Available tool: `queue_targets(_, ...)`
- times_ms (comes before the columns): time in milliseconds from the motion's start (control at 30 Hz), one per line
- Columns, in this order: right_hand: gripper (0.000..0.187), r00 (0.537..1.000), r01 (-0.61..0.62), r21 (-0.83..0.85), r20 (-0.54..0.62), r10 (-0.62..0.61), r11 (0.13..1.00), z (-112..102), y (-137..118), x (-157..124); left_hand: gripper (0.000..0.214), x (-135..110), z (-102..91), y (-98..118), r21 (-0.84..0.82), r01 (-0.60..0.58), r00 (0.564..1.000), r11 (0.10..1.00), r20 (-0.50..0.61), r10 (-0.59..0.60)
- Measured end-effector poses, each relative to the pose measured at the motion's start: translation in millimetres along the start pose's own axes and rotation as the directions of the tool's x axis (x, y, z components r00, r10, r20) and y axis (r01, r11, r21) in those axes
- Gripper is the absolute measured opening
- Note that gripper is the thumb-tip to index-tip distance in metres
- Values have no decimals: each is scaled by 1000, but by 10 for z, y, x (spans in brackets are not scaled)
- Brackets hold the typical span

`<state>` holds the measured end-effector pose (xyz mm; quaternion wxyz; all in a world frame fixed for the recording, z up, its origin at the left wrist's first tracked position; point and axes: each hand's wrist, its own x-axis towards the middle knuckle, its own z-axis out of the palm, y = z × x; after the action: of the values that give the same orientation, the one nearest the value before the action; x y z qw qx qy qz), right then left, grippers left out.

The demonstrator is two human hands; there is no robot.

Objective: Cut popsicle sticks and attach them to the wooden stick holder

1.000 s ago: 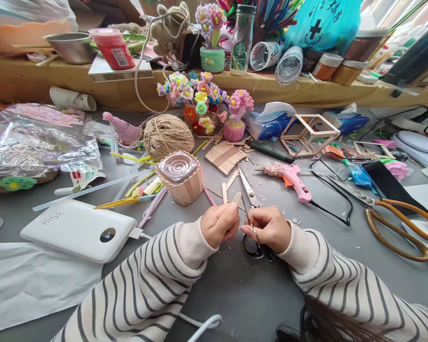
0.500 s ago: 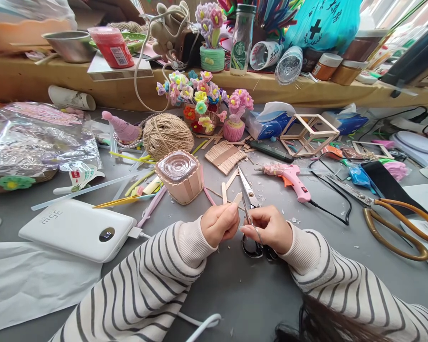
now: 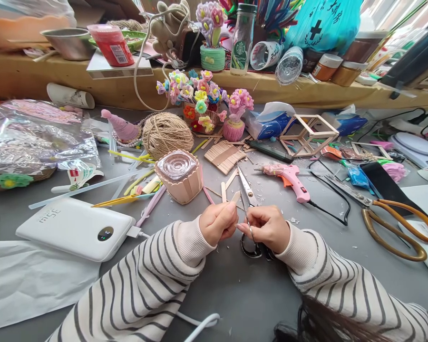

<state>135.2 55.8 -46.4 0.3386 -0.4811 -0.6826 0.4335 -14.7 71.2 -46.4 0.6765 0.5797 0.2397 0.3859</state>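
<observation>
My left hand (image 3: 219,222) is closed around a wooden craft stick (image 3: 237,195), whose cut, pointed end sticks out above the fingers. Close beside it, my right hand (image 3: 269,228) pinches a thin metal tool (image 3: 248,222); its exact kind is unclear. Black-handled scissors (image 3: 248,190) lie behind and partly under the right hand, blades pointing away. Loose craft sticks (image 3: 224,192) and a banded stack of sticks (image 3: 224,156) are just beyond. A stick-sided pot (image 3: 180,187) with a clear swirled top stands to the left.
A pink glue gun (image 3: 288,179) and large brown-handled scissors (image 3: 395,228) lie right. Left are a white power bank (image 3: 78,230) and a twine ball (image 3: 167,134). Behind stand pipe-cleaner flowers (image 3: 199,97) and a stick frame (image 3: 309,134). Small shavings dot the grey table (image 3: 242,299).
My right hand has shifted slightly left, with its fingertips closer to my left hand. The stick's tip has tilted a little; both hands keep their hold.
</observation>
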Motion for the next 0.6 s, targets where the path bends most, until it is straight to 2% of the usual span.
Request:
queue_targets(133,44,1000,-3,26,14,3,1000,-13,-10,-1,41,1,1,2,-2,-8,1000,1000,0,8)
queue_targets(333,50,977,-108,179,203,71,978,-54,-39,-2,43,-19,11,22,7,45,999,999,19,-45)
queue_targets(467,47,981,-134,177,161,105,975,-31,-25,-9,42,-14,2,15,-11,30,999,999,30,-30)
queue_targets(600,44,993,-100,151,79,89,984,7,-2,-19,41,-4,-9,-2,-50,-14,998,999,54,17)
